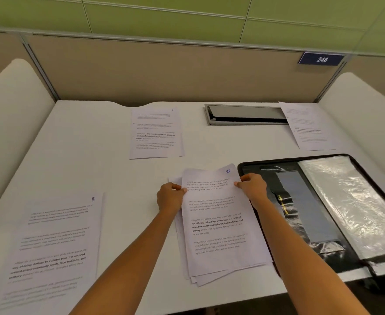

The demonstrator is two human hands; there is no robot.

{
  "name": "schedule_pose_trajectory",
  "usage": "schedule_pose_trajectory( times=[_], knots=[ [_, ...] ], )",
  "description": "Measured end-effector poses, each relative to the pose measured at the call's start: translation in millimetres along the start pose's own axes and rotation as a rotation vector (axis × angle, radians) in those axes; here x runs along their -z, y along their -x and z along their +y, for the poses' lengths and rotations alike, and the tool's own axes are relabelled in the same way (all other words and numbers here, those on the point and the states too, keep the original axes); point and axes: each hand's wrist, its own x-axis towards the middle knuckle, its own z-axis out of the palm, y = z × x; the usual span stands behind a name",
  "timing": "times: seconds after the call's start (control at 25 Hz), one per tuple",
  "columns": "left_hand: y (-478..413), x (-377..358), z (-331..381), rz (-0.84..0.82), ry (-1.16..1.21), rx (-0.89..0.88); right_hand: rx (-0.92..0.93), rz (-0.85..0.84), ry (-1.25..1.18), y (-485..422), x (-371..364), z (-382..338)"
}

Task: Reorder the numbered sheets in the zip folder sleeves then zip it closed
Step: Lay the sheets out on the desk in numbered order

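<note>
A loose stack of printed sheets (218, 226) lies at the desk's front middle, its top sheet marked 10 in blue. My left hand (170, 197) pinches the stack's left edge and my right hand (252, 186) pinches the top sheet's right edge near its upper corner. An open black zip folder (286, 201) lies to the right, with clear plastic sleeves (350, 205) on its right half. A sheet marked 8 (53, 244) rests at the front left. Another sheet (156, 133) lies farther back in the middle, and one more sheet (307, 126) sits at the back right.
The white desk (91, 155) is enclosed by a beige partition at the back and white side panels. A recessed cable tray with a grey lid (243, 114) is set into the desk's back. A blue plate reading 248 (322, 59) hangs on the partition.
</note>
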Motion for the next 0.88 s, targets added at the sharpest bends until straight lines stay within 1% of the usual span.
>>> schedule_pose_trajectory(
  times=[0.12,0.24,0.32,0.4,0.44,0.52,0.6,0.68,0.8,0.88],
  knots=[
    [4,-2,1,0.047,-0.067,-0.066,-0.012,-0.03,0.018,-3,-6,7],
    [3,1,-3,0.115,-0.096,-0.118,-0.014,-0.011,0.015,-2,-11,8],
    [-1,5,-8,0.063,-0.059,-0.127,-0.005,0.009,0.003,0,-14,6],
    [-4,10,-12,-0.042,0.076,-0.087,0.017,0.043,0.026,3,-17,3],
    [-4,13,-14,-0.067,0.129,-0.064,0.039,0.08,0.053,7,-19,1],
    [-2,22,-17,-0.071,0.198,-0.029,0.136,0.174,0.105,19,-25,-6],
    [-2,34,-21,-0.052,0.233,-0.008,0.27,0.224,0.123,35,-36,-16],
    [-3,49,-25,-0.035,0.256,0.021,0.306,0.221,0.105,51,-50,-23],
    [-6,76,-39,-0.013,0.289,0.061,0.24,0.162,0.068,76,-74,-32],
    [-6,95,-51,0.008,0.286,0.078,0.292,0.121,0.131,93,-94,-33]
  ],
)
